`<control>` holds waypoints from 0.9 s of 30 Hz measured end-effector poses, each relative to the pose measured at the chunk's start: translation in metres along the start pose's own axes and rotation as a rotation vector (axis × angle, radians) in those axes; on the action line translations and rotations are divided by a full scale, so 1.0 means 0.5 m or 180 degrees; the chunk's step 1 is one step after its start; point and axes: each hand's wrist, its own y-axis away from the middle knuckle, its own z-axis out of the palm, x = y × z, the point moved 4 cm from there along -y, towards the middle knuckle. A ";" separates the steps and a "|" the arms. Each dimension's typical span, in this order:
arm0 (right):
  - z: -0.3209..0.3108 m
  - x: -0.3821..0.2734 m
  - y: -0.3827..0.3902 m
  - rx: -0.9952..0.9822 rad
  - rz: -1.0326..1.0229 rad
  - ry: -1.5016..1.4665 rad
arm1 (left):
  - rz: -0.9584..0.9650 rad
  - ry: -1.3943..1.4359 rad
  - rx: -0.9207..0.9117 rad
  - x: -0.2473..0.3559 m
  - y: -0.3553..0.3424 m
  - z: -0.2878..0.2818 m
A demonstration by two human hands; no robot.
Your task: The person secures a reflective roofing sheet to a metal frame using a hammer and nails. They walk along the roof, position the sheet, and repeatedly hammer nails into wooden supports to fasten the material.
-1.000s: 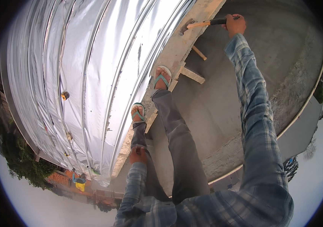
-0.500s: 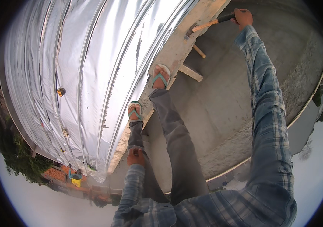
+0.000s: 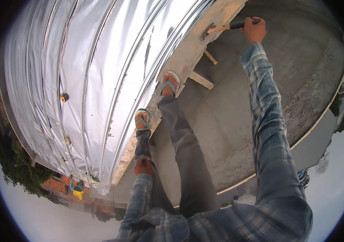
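Observation:
My right hand (image 3: pixel 255 30) is wrapped round the black grip of a hammer (image 3: pixel 220 29), whose lower handle is orange-brown wood. The hammer's head is down at the concrete ledge (image 3: pixel 186 50); whether it touches anything there is too small to tell. Closed, my left hand (image 3: pixel 143 166) rests at my knee, its fingers curled in. What it holds, if anything, is hidden. Both my feet, in flip-flops (image 3: pixel 168 83) with green straps, stand on the ledge.
Silvery foil sheeting (image 3: pixel 95 92) crossed by metal battens lies left of the ledge, with a yellow-black tape measure (image 3: pixel 64 97) on it. Wooden pieces (image 3: pixel 201 79) jut from the ledge above a grey concrete surface (image 3: pixel 236 109). Another person (image 3: pixel 77 189) in yellow and blue is far off, lower left.
My right hand and the hammer have come down slightly, and the forearm has shifted left. The left hand stays at the knee.

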 end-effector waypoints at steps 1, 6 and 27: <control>0.000 -0.001 0.011 0.0055 -0.0052 0.0072 | 0.0046 0.0020 -0.0011 -0.007 -0.004 0.002; 0.018 0.053 0.159 0.0473 -0.0141 0.0251 | 0.0160 0.0062 0.0110 -0.029 -0.001 -0.006; 0.049 -0.003 0.155 -0.1347 0.0002 0.1758 | 0.0347 0.0717 0.0108 -0.035 -0.004 -0.029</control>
